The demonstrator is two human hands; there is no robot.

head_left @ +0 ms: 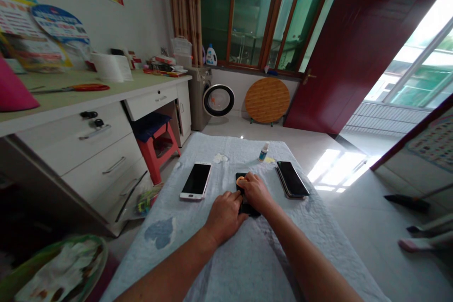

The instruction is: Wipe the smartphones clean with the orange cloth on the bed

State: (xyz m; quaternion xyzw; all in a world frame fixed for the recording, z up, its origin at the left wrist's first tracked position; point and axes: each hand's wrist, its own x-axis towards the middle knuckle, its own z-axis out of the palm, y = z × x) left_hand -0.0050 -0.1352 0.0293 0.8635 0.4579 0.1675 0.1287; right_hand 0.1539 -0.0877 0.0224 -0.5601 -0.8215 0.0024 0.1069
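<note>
A dark phone lies on the cloth-covered table, partly hidden under both hands. My left hand grips its left edge with bent fingers. Fingers of my right hand close on a small orange round object pressed against the upper part of that phone. To the left rests a white phone with a black screen. On the right, a black phone lies on top of another flat device. A small spray bottle stands near the far edge.
A white desk with drawers runs along the left, a red stool beside it. At the lower left is a bin holding crumpled tissue. Beyond the table are an open washing machine and a round wooden tabletop.
</note>
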